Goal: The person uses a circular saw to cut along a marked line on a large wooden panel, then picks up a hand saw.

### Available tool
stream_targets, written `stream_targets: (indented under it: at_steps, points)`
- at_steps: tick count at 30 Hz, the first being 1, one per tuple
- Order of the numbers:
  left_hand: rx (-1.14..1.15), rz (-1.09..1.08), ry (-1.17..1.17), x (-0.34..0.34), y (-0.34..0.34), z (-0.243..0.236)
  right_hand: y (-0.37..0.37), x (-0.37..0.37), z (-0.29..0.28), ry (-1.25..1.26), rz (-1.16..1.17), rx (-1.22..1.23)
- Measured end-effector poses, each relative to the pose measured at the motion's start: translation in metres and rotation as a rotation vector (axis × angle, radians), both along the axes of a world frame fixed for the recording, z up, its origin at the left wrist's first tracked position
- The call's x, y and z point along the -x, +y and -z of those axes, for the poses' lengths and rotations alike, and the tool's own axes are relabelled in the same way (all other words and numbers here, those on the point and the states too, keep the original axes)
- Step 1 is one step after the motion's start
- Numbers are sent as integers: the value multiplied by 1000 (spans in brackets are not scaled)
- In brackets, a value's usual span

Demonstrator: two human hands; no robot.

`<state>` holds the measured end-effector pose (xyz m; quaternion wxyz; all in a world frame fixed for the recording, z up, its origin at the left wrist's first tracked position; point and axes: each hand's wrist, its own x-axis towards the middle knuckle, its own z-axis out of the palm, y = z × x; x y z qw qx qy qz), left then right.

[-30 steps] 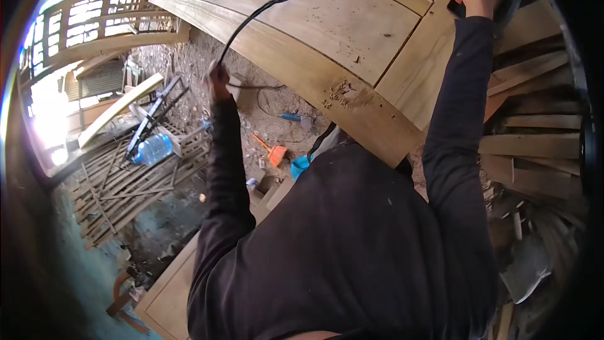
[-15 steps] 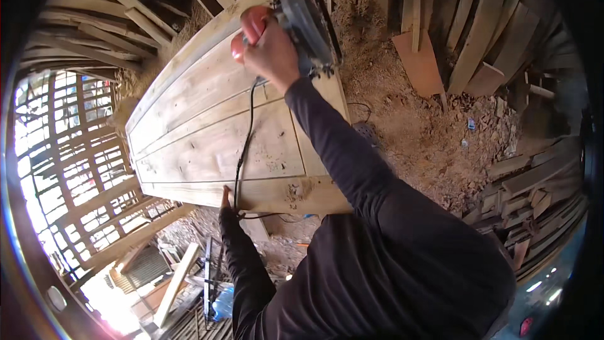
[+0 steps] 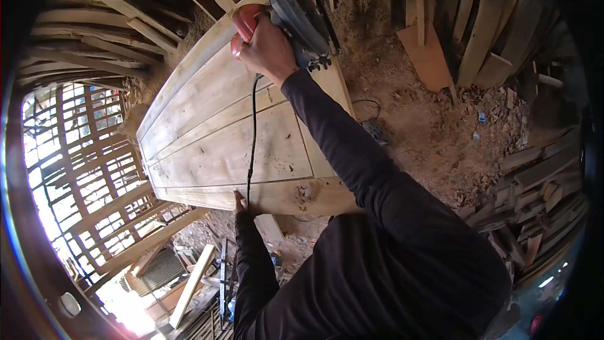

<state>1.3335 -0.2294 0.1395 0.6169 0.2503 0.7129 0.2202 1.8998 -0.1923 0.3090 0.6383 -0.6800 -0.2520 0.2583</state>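
A pale panelled wooden door [image 3: 214,145] lies flat in front of me. My right hand [image 3: 267,53] is closed around the red handle of a circular saw [image 3: 302,16] with a dark grey housing. The saw sits across the door's right end, close to its far corner; its blade is hidden from view. From the handle a black power cord [image 3: 253,132] runs over the door towards me. At the near long edge, my left hand [image 3: 239,203] grips the door, one finger or thumb showing on top and the others hidden.
Sawdust and wood scraps cover the ground [image 3: 428,132] to the right. Boards [image 3: 478,19] lean at the back, and offcuts [image 3: 541,182] are piled at right. A wooden lattice [image 3: 88,151] stands on the left. A loose plank [image 3: 192,286] lies below it.
The circular saw has moved slightly along the door's end towards the far corner, with my right hand on it. My left hand stays at the near edge. The whole view has shifted a little.
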Motion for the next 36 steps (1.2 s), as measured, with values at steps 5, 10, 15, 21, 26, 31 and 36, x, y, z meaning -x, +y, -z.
stream_targets:
  at_steps: [5,10,15,21,26,31,36]
  points:
    - [20,7,-62,18,-1,16,0,-1,0,-5,38,-12]
    - [-20,60,-18,-15,1,4,0,-9,9,-21,11,56]
    - [46,-10,-148,18,-1,11,1,5,2,-70,56,1]
    - [169,-8,-130,29,-6,-2,2,11,0,-156,98,-37]
    - [31,33,-130,-24,-16,-31,5,2,11,-108,59,-31]
    - [108,-72,-136,-44,-15,-41,4,1,11,-131,96,-42]
    - [37,-62,-64,-19,-12,-24,1,6,3,-77,44,9]
